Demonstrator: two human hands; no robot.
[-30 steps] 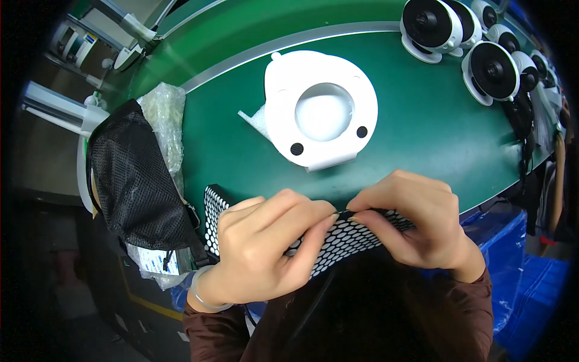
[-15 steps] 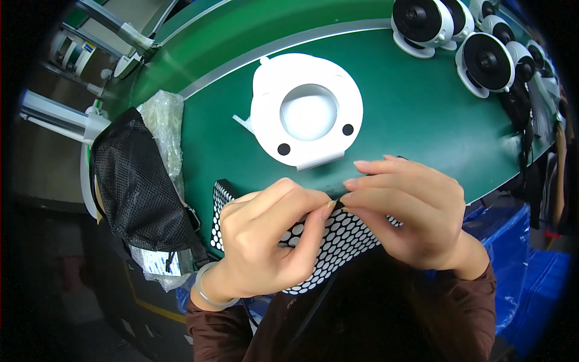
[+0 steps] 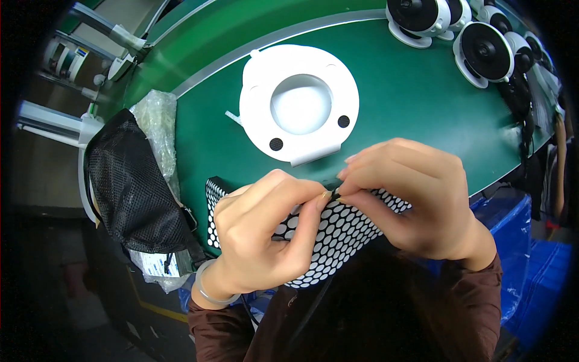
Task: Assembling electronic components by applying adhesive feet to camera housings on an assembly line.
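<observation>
Black material patterned with rows of white ovals makes up one sheet (image 3: 347, 238), on the near side beneath the person's two hands. The left hand (image 3: 265, 220) and right hand (image 3: 416, 199) meet at its far edge, thumb and forefinger of each pinching a small black piece (image 3: 335, 194); whether that is loose or part of the sheet, I cannot tell. The step in hand looks like picking or peeling something there; the next move would call for a firm fingertip grip and fine control. To the left lie one black mesh bag (image 3: 136, 181) and, beyond it, one bubble-wrap bundle (image 3: 158, 120). Farther, one white ring-shaped housing (image 3: 307, 146) with two round black pads (image 3: 276, 144) rests on the green tabletop (image 3: 416, 102). Far right stand at least six black-and-white round devices (image 3: 484, 51), the rearmost too crowded to count.
</observation>
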